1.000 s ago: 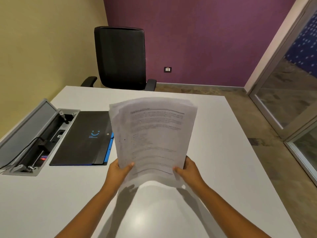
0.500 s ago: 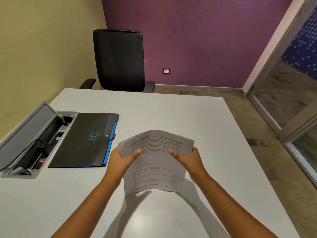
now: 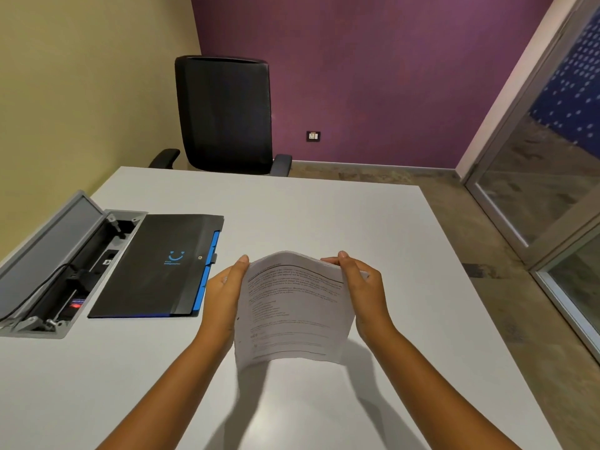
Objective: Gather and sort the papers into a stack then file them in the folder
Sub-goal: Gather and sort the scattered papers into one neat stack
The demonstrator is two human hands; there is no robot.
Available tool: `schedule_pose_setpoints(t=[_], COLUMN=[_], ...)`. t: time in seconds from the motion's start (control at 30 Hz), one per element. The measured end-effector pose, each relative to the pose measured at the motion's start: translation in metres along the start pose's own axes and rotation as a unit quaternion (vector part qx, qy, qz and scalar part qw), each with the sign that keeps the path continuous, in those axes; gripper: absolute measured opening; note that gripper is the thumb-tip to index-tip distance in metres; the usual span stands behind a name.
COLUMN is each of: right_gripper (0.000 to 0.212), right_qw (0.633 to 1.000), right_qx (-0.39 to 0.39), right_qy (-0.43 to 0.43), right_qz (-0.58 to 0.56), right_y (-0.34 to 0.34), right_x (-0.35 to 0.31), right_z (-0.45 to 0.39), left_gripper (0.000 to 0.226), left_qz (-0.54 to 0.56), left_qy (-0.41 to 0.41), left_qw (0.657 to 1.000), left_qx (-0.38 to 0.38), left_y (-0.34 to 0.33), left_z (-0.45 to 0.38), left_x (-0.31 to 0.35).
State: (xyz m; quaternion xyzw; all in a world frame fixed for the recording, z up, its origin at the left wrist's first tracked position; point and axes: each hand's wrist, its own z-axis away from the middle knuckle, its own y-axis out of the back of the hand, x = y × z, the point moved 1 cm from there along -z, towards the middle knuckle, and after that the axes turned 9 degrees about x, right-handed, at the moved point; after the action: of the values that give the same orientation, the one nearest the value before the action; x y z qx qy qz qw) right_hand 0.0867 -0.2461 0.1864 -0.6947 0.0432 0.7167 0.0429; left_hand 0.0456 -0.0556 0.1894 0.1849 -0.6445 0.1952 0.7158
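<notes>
Both hands have the stack of white printed papers (image 3: pixel 293 306) held up over the white table (image 3: pixel 324 216), bottom edge just above the tabletop: left hand (image 3: pixel 224 292) gripping the left edge with fingers curled behind and thumb up near the top corner, right hand (image 3: pixel 363 287) doing the same on the right edge. The top of the stack bows up a bit between them. The black flat folder with blue tabs and a blue smiley logo (image 3: pixel 159 267) lies closed on the table just left of the left hand, next to an open grey cable box (image 3: pixel 61 264) set in the tabletop, and a black office chair (image 3: pixel 224 115) sits at the far side.
</notes>
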Motion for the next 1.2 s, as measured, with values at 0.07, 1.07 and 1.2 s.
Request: schedule_pose_setpoints(t=[0.07,1.07,1.2], right_gripper=[0.038,0.044,0.045], right_qw=[1.0,0.919,0.902], right_qx=[-0.005,-0.059,-0.075], right_qy=[0.002,-0.24,-0.248], right_qz=[0.008,0.307,0.345], right_y=[0.0,0.015,0.011], right_x=[-0.001,0.184,0.188], right_z=[0.0,0.003,-0.003], left_gripper=[0.043,0.064,0.1], left_qz=[-0.015,-0.258,-0.341], left_qy=[-0.019,0.146,0.14], left_qw=[0.999,0.955,0.929], left_qx=[-0.04,-0.03,-0.044], left_y=[0.001,0.008,0.011], left_z=[0.0,-0.007,-0.001], left_x=[0.0,-0.187,-0.196])
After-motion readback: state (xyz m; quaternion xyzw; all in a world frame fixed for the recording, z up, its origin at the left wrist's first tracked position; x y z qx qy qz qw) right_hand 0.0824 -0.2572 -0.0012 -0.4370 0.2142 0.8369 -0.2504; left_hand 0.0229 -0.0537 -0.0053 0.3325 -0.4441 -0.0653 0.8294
